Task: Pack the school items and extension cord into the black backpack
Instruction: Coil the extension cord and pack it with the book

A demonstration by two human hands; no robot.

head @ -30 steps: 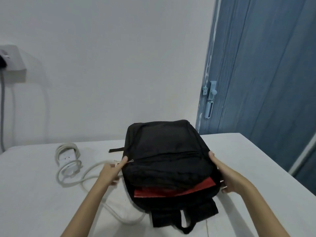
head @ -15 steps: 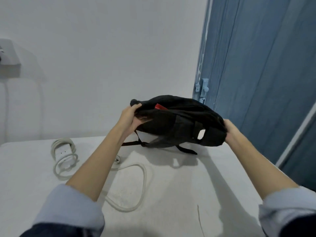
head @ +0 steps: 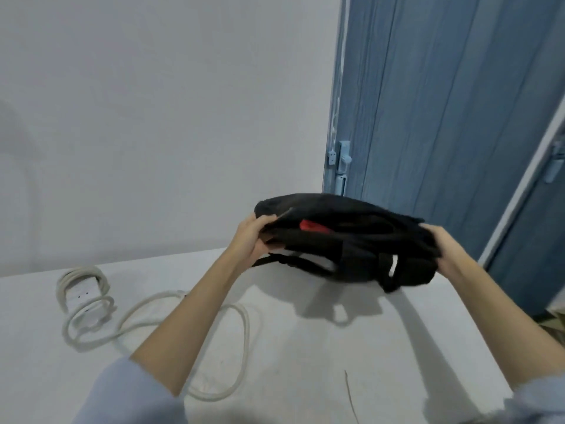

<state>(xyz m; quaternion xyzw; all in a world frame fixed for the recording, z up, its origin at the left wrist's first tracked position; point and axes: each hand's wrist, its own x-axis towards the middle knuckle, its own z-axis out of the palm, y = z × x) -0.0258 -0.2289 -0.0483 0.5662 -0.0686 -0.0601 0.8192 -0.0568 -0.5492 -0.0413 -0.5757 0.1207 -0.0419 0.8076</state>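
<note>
Two hands hold the black backpack (head: 345,240) in the air above the white surface (head: 305,347), in front of the blue door (head: 443,117). The left hand (head: 253,240) has its grip clenched on the left end of the bag, thumb on top. The right hand (head: 440,249) is grasping the right end. A red item (head: 312,225) shows inside the bag's opening. Straps hang under the bag. The white cord (head: 91,304) lies coiled on the surface at the left, well apart from the bag, one loop passing under the left forearm.
</note>
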